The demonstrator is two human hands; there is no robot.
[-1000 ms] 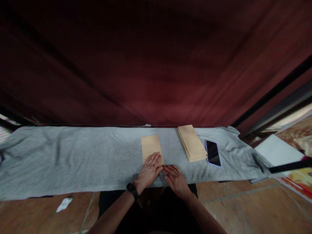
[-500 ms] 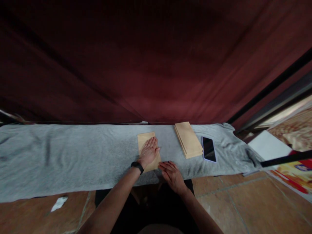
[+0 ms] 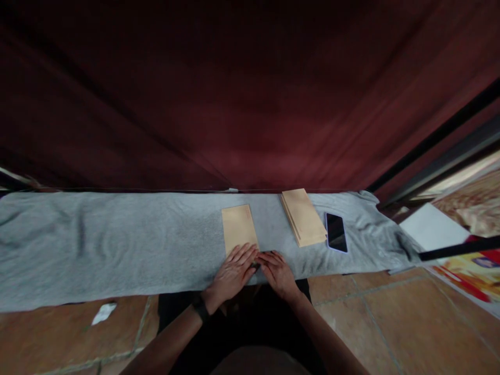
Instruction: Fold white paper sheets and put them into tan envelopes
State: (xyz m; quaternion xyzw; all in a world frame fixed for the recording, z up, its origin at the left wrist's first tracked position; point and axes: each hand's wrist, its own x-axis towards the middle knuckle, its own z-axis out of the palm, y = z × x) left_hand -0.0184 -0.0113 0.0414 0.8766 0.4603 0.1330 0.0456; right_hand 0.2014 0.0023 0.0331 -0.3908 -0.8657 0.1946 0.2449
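Note:
A brown paper envelope (image 3: pixel 238 225) lies flat on the grey cloth in front of me, with small faint print near its far right corner. My left hand (image 3: pixel 234 270) rests on the envelope's near end, palm down with fingers stretched out, covering that part. At the near right corner, the fingertips of my right hand (image 3: pixel 277 272) touch the paper and meet the left fingertips. Its fingers are stretched leftward and lie close together. To the right sits a stack of similar brown envelopes (image 3: pixel 304 216), slightly fanned out.
A phone (image 3: pixel 336 233) with a pale purple edge lies right of the stack. The grey cloth (image 3: pixel 128 234) covers a long narrow surface against a dark red backdrop (image 3: pixel 250 125). A white scrap (image 3: pixel 104 313) is on the tiled floor; a white board (image 3: pixel 433 228) stands at far right.
My left hand has slid from the envelope's middle toward me to its near end, uncovering the upper part. My right hand stays by the near right corner. The view has shifted slightly.

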